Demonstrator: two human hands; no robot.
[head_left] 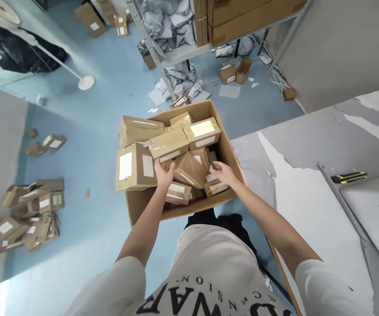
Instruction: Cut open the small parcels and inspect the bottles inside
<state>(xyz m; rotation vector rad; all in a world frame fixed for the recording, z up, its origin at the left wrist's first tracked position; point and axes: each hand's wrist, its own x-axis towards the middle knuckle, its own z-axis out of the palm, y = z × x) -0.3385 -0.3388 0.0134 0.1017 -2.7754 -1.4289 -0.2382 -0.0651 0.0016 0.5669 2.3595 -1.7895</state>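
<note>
A large open cardboard box (pixel 232 169) in front of me is filled with several small brown parcels, many with white labels. My left hand (pixel 164 173) is over the box, thumb and fingers apart, beside a big labelled parcel (pixel 139 164) and just below a taped parcel (pixel 168 144). Over the right side, my right hand (pixel 224 172) has its fingers spread and nothing in it that I can see. Between the hands lies a tilted brown parcel (pixel 191 169). Below it sits a smaller labelled parcel (pixel 178 193). Some fingertips are hard to make out among the parcels.
At right stands a table (pixel 301 206) with torn white covering and a black and yellow cutter (pixel 349 177). A pile of parcels (pixel 34 215) lies on the floor at left. Ahead are a metal shelf (pixel 182 53), scattered grey bags (pixel 185 83) and a white stand base (pixel 86 82).
</note>
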